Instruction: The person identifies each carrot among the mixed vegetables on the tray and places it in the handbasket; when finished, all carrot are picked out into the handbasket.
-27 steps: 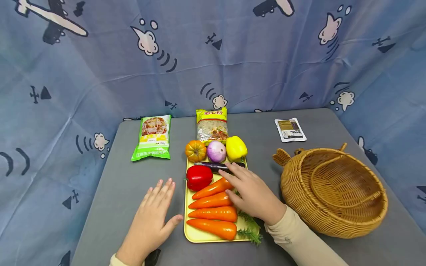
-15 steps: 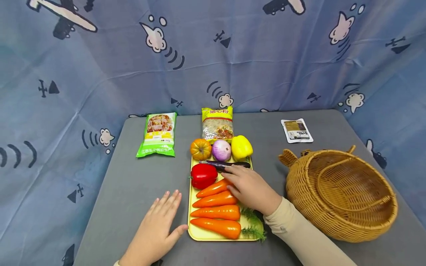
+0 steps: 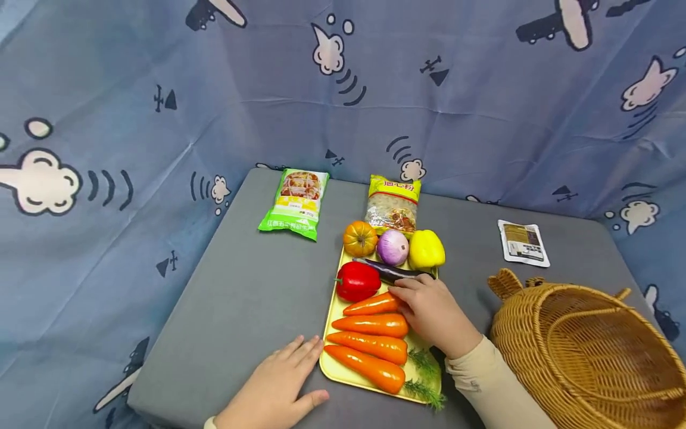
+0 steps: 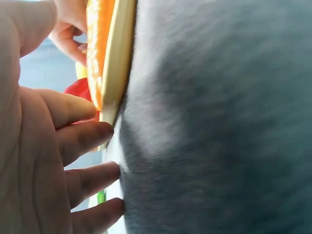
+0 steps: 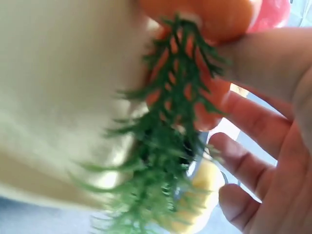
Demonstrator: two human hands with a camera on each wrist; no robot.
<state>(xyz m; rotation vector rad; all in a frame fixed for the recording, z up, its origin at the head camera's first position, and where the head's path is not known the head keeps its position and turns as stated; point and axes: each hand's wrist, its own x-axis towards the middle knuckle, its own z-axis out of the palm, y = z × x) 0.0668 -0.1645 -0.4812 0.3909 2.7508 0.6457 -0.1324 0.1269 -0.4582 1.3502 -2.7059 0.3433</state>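
A yellow tray (image 3: 343, 373) holds several orange carrots with green tops, a red bell pepper (image 3: 357, 281) and a dark eggplant (image 3: 387, 272). My right hand (image 3: 436, 313) grips the thick end of the farthest carrot (image 3: 371, 305), its fingers over the far side. In the right wrist view, green carrot leaves (image 5: 165, 131) partly hide this grip. My left hand (image 3: 276, 384) lies with straight fingers beside the tray's near left corner. The left wrist view has its fingertips on the grey cloth (image 4: 219, 122), at or very close to the tray's edge.
Behind the eggplant sit a small pumpkin (image 3: 360, 239), a purple onion (image 3: 393, 248) and a yellow bell pepper (image 3: 426, 249). A pasta bag (image 3: 393, 204), a green food bag (image 3: 297, 202) and a white packet (image 3: 523, 243) lie farther back. A wicker basket (image 3: 517, 339) stands right.
My right hand has lowered and curled its fingers round the far carrot. My left hand has come closer to the tray's corner. The head view has turned left.
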